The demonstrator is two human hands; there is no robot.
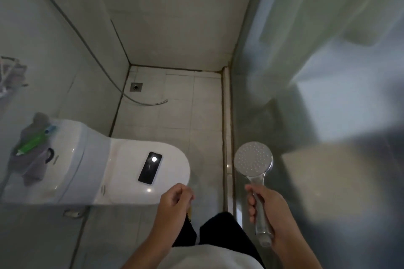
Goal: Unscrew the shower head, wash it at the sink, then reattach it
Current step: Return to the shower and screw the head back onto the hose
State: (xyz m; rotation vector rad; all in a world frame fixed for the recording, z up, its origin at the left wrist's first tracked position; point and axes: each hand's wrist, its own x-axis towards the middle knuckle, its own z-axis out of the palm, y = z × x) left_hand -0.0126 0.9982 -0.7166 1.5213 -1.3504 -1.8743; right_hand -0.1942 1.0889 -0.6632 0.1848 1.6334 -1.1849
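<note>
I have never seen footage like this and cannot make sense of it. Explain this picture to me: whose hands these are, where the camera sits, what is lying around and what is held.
There is no machine here. One wide-angle camera worn on a person's head looks down at their own two hands in a bathroom. The right hand grips the handle of a detached shower head, spray face towards the camera. The left hand hangs loosely curled and holds nothing. A dark phone lies on the closed toilet lid. The shower hose trails loose on the floor tiles, its free end near the floor drain. A green tube and a grey cloth rest on the cistern.
</note>
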